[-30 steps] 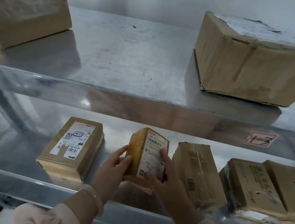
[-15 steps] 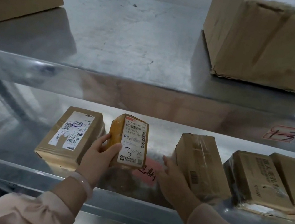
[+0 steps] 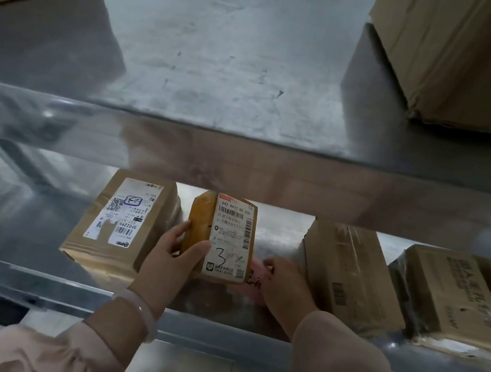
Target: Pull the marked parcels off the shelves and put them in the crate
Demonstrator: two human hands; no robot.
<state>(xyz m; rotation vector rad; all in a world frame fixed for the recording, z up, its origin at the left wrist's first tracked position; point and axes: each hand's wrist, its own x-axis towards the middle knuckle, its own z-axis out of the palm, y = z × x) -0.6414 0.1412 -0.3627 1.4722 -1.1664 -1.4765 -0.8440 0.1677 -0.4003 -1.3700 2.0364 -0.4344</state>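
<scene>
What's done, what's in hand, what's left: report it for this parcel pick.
Done: nothing shown; no crate is in view. In hand: the left hand grips the small parcel marked 3 above the lower shelf; the right hand touches a pink slip lying there. Left: get this parcel into the crate, then check the labelled box and the taped box for marks.

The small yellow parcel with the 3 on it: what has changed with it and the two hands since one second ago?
The right hand let go of the small yellow parcel and went down to the pink slip on the lower shelf, which it now touches. The left hand alone grips the parcel. The labelled brown parcel and the taped carton beside it stayed put.
</scene>
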